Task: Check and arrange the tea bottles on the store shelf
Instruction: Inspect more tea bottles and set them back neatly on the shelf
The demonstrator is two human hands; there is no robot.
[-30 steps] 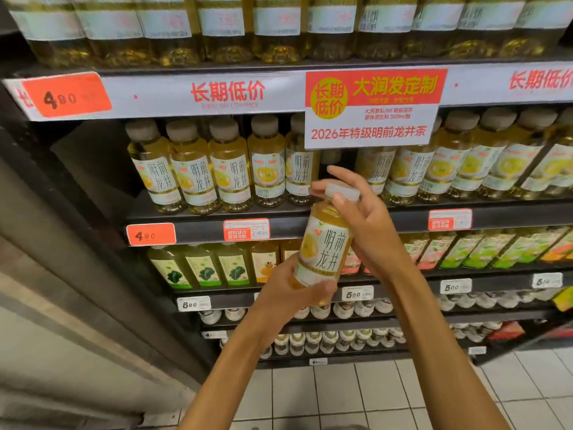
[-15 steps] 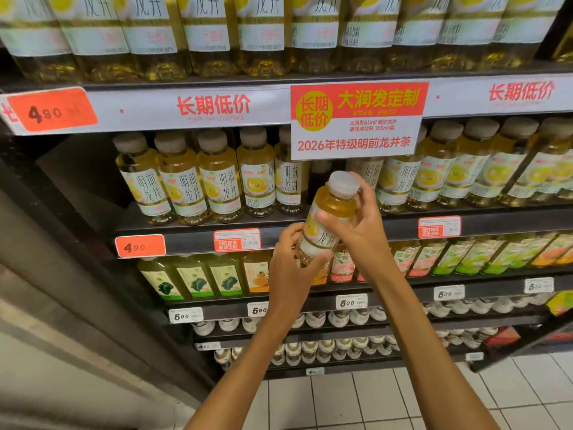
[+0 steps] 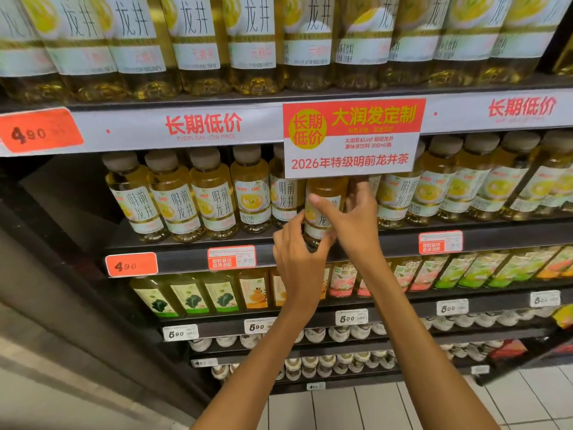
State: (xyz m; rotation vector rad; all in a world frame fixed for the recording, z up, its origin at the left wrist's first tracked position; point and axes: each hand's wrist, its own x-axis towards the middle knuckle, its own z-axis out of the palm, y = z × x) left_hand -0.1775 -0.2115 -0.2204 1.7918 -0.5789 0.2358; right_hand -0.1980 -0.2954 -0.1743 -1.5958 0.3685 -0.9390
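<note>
A yellow tea bottle (image 3: 322, 193) with a white label stands upright at the front edge of the middle shelf (image 3: 186, 257), in the gap of the bottle row. Its cap is hidden behind the hanging promo sign (image 3: 352, 138). My left hand (image 3: 299, 262) grips the bottle's base from below and the left. My right hand (image 3: 353, 218) wraps round its body from the right, thumb across the label. Matching tea bottles (image 3: 214, 197) line the shelf to the left, and more tea bottles (image 3: 465, 181) to the right.
Larger bottles (image 3: 257, 41) fill the top shelf. Lower shelves hold green and orange labelled drinks (image 3: 223, 293) and small capped bottles (image 3: 341, 333). Orange price tags (image 3: 131, 264) mark shelf edges. A dark shelf end panel (image 3: 62, 243) is at left, tiled floor (image 3: 372, 408) below.
Both hands carried the bottle up and forward from in front of the lower shelves into the gap in the middle shelf row. The view moved closer to the shelf.
</note>
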